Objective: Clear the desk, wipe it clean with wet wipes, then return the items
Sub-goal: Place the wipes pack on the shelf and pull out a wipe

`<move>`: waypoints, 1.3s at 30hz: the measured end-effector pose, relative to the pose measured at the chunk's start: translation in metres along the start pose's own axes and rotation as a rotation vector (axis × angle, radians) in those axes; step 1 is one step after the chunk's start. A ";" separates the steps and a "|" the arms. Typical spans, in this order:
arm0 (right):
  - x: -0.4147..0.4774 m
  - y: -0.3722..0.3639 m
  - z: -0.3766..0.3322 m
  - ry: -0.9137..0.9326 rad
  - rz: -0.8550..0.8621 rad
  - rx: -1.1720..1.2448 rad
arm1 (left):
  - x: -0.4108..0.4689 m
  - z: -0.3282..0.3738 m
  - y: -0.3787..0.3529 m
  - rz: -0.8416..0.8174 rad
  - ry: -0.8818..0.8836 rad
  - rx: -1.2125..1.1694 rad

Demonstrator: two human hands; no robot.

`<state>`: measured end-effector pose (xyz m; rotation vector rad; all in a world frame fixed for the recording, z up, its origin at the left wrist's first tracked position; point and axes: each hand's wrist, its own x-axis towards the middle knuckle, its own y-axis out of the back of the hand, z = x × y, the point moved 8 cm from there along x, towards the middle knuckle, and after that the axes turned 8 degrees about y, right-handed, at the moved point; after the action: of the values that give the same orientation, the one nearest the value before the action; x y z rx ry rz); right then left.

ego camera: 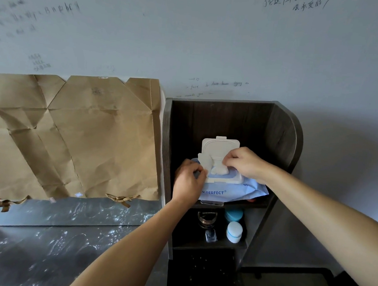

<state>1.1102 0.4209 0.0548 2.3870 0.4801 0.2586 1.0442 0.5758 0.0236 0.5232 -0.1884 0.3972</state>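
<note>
A light-blue pack of wet wipes [229, 191] lies on the top shelf of a dark wooden shelf unit [281, 135] at the right of the desk. Its white flip lid [220, 146] stands open. My left hand [188, 180] grips the pack's left end, thumb by the peeled seal sticker [203, 160]. My right hand [246, 163] pinches the white wipe [219, 170] that sticks up from the opening. The grey marbled desk top [44, 251] spreads at the lower left.
A flattened brown paper bag [73, 135] hangs on the wall over a mirror strip [80, 211] behind the desk. The lower shelf holds a dark jar [206, 220], a teal-lidded jar [234, 214], a white bottle [234, 232] and a small glass bottle [210, 236]. The wall carries handwriting.
</note>
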 end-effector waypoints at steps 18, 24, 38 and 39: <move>-0.002 0.021 -0.011 0.157 0.333 -0.010 | -0.002 -0.004 -0.001 0.034 0.012 0.013; -0.011 0.001 -0.035 0.412 0.090 -0.725 | 0.002 -0.002 -0.001 0.043 0.021 -0.004; 0.003 0.031 -0.009 0.091 0.467 0.383 | 0.005 0.001 0.008 0.062 0.035 -0.042; 0.003 0.030 -0.007 0.070 0.499 0.403 | 0.006 0.001 0.009 0.066 0.035 -0.040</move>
<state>1.1191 0.4057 0.0803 2.8763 -0.0543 0.5074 1.0456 0.5838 0.0303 0.4715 -0.1792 0.4656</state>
